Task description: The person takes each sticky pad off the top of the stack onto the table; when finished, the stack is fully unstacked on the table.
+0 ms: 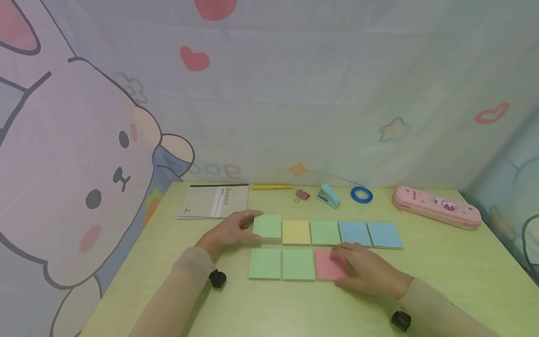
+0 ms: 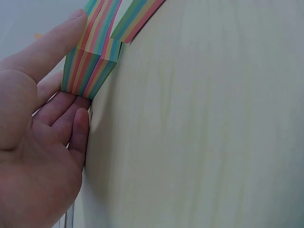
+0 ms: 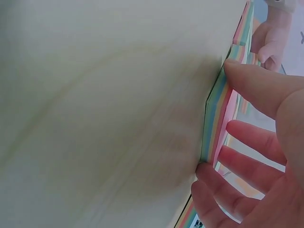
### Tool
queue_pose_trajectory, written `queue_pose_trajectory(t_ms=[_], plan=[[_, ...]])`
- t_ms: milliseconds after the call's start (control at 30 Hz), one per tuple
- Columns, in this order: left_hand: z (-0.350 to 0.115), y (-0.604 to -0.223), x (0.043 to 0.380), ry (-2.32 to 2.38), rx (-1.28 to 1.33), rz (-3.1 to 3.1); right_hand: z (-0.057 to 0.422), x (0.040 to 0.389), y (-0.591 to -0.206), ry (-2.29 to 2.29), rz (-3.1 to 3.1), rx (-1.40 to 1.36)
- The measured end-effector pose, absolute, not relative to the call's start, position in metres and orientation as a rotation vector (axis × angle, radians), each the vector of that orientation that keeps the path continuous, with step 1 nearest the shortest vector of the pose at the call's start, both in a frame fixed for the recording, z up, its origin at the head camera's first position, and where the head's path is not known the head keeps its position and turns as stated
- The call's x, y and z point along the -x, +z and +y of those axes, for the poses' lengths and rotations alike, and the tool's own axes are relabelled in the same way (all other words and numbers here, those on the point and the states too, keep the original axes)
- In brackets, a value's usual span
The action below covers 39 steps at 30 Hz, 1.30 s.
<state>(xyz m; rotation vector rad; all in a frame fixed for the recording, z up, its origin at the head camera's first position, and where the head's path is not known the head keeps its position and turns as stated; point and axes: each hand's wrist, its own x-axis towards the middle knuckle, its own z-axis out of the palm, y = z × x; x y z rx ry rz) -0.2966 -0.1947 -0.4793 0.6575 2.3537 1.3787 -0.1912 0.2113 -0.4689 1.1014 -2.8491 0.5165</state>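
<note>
My left hand (image 1: 229, 230) holds the leftmost green sticky note pad (image 1: 267, 226) of the back row, thumb at its near edge and fingers at its far side. From the left wrist, striped layers of stacked sticky note pads (image 2: 80, 71) show between thumb and fingers. At the right end of the front row, my right hand (image 1: 366, 269) holds a pink sticky note pad (image 1: 326, 266). The thumb lies along the striped side of that pad (image 3: 216, 114), and the fingers reach its other edges. Two green pads, one left (image 1: 265, 264) and one middle (image 1: 298, 265), lie beside it.
The back row continues with a yellow pad (image 1: 295, 232), a green pad (image 1: 324, 232) and two blue pads (image 1: 385, 235). Behind are a notebook (image 1: 210, 201), yellow pen (image 1: 272, 187), binder clip (image 1: 302, 195), stapler (image 1: 329, 196), blue tape roll (image 1: 361, 194) and pink pencil case (image 1: 438, 207).
</note>
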Motion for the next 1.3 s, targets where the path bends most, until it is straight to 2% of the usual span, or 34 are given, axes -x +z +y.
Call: queue_pose_trajectory(t_ms=[933,1133,1300], plan=[[-0.195,-0.48,0.294,1.378,-0.641,2.356,0.212,0.19,-0.466,0.508,-2.878,-1.106],[-0.194,-0.482,0.294,1.384,-0.63,2.351,0.207,0.193,-0.454,0.505,-2.829,-1.088],[-0.194,-0.48,0.294,1.397,-0.634,2.346,0.185,0.209,-0.439,0.668,-2.791,-1.051]])
